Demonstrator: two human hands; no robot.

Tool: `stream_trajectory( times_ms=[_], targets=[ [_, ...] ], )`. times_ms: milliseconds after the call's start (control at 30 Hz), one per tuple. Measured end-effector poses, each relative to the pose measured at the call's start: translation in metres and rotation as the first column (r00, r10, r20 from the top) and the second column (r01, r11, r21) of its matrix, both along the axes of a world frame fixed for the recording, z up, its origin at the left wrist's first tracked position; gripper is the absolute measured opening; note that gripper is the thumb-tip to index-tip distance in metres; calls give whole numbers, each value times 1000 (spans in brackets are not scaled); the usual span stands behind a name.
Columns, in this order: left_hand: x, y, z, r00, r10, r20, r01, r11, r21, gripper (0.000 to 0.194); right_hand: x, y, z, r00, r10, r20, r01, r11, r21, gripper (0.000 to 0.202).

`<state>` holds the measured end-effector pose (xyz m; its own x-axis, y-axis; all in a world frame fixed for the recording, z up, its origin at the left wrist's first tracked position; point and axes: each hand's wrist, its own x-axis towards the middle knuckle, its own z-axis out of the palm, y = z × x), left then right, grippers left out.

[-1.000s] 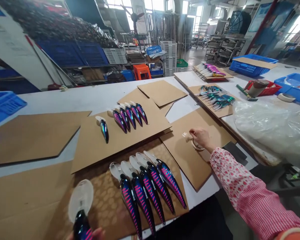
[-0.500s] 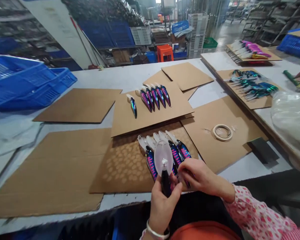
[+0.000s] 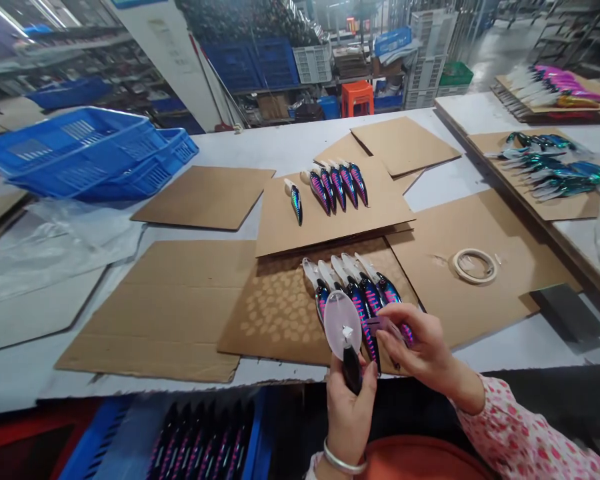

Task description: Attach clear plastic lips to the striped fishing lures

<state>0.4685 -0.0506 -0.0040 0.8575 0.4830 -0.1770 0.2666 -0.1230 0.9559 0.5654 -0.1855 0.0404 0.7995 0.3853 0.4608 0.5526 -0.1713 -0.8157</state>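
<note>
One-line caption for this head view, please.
Left hand grips a fishing lure upright; right hand holds a tape strip beside it.

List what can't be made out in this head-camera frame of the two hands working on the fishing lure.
- Held lure: its body is mostly hidden inside the left hand; only the clear lip shows.
- Small translucent strip: the right hand pinches it; too small and blurred to identify.
- Row of lures on the cardboard: tails hidden behind both hands.
- Lures in the blue crate: cut off by the bottom edge, count unclear.
</note>
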Motion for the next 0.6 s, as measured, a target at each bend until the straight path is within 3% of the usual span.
stream_trajectory(
  times_ms=[233, 600],
  targets=[
    [-4, -5, -3, 998, -65, 27, 63, 996, 70, 52, -3, 18, 11, 983, -8, 181, 20, 998, -66, 18],
    [-12, -6, -21, 998, 3, 59, -21, 950, 311, 50, -10, 18, 5, 995, 61, 82, -53, 994, -97, 15]
  ],
)
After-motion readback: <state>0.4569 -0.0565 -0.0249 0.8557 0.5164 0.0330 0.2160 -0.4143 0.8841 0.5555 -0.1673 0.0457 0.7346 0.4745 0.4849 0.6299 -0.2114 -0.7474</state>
